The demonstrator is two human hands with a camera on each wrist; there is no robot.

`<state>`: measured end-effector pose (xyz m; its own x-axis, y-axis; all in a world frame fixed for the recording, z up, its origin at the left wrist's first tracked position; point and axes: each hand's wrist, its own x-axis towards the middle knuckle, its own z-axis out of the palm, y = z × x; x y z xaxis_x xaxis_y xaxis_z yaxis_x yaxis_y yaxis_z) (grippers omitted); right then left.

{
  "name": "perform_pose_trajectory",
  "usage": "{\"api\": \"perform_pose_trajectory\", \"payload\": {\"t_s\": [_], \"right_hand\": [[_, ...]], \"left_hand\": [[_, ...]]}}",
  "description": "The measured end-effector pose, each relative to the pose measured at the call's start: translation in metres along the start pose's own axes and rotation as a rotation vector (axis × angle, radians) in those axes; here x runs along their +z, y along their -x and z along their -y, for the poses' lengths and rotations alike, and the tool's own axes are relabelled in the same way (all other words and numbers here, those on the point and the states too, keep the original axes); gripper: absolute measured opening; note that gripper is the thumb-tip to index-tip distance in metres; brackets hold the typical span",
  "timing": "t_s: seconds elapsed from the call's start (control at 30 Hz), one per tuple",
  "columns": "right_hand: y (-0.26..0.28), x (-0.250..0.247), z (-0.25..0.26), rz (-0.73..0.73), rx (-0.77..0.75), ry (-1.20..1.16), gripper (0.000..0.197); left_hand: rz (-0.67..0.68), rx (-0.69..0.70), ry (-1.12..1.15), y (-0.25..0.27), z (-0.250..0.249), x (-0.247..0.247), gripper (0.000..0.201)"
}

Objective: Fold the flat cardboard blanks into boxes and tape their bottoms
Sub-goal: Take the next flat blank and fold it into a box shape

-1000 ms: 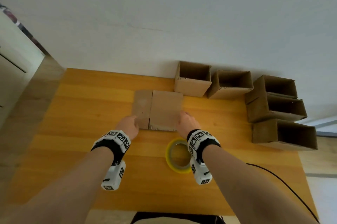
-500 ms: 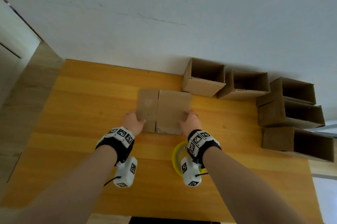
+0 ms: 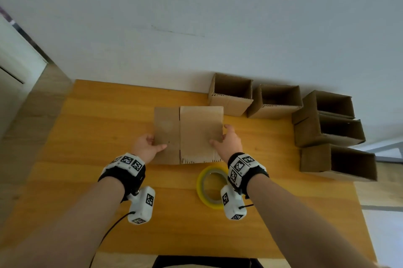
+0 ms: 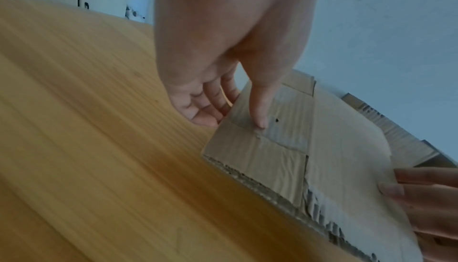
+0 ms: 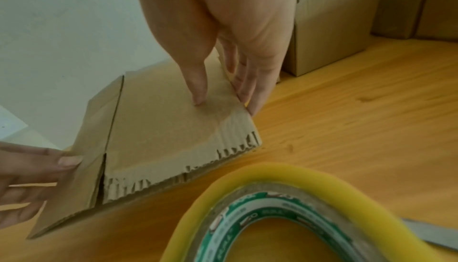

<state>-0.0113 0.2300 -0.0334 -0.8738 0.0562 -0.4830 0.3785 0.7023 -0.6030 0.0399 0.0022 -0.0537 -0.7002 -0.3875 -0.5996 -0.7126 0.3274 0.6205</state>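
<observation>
A flat brown cardboard blank (image 3: pixel 196 132) (image 4: pixel 334 148) (image 5: pixel 161 129) is held just above the wooden table (image 3: pixel 98 158) at its middle. My left hand (image 3: pixel 148 145) (image 4: pixel 238 113) pinches the blank's left edge, thumb on top and fingers under it. My right hand (image 3: pixel 226 141) (image 5: pixel 223 97) pinches the right edge the same way. A roll of yellow tape (image 3: pixel 210 187) (image 5: pixel 285 217) lies flat on the table just in front of the blank, under my right wrist.
Several folded open boxes stand along the wall and the right edge: one (image 3: pixel 231 95), another (image 3: pixel 277 102), a stacked pair (image 3: pixel 327 119) and one lying on its side (image 3: pixel 338 163). A black cable (image 3: pixel 109 235) trails from the left wrist camera. The floor (image 3: pixel 28 119) lies to the left.
Both hands have shifted from the blank's near corners to its side edges and taken hold of it. The blank's near edge has come up off the table.
</observation>
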Motion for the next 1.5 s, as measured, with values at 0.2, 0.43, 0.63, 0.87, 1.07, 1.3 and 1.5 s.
{"api": "perform_pose_trajectory", "payload": {"t_s": [0.2,0.43,0.63,0.87,1.07,1.3,1.5], "right_hand": [[0.018,-0.041,-0.021,-0.047,-0.098,-0.086,0.055],[0.026,-0.094,-0.07,-0.126,-0.117,-0.146,0.035],[0.023,-0.125,-0.113,-0.166,-0.105,-0.218,0.029],[0.009,-0.14,-0.144,-0.164,-0.081,-0.275,0.019],[0.003,-0.135,-0.153,-0.163,-0.072,-0.323,0.029],[0.0,-0.132,-0.15,-0.14,-0.097,-0.339,0.026],[0.002,-0.129,-0.146,-0.106,-0.148,-0.361,0.024]], "left_hand": [[0.016,0.085,-0.053,0.027,-0.032,0.011,0.058],[0.039,0.239,-0.031,0.043,-0.068,0.06,0.033],[0.073,0.279,0.049,0.053,-0.093,0.105,0.018],[0.127,0.228,0.186,0.049,-0.101,0.14,0.023],[0.142,0.193,0.291,0.051,-0.098,0.152,0.025],[0.163,0.157,0.431,0.058,-0.103,0.161,0.038],[0.204,0.12,0.499,0.057,-0.105,0.166,0.041]]}}
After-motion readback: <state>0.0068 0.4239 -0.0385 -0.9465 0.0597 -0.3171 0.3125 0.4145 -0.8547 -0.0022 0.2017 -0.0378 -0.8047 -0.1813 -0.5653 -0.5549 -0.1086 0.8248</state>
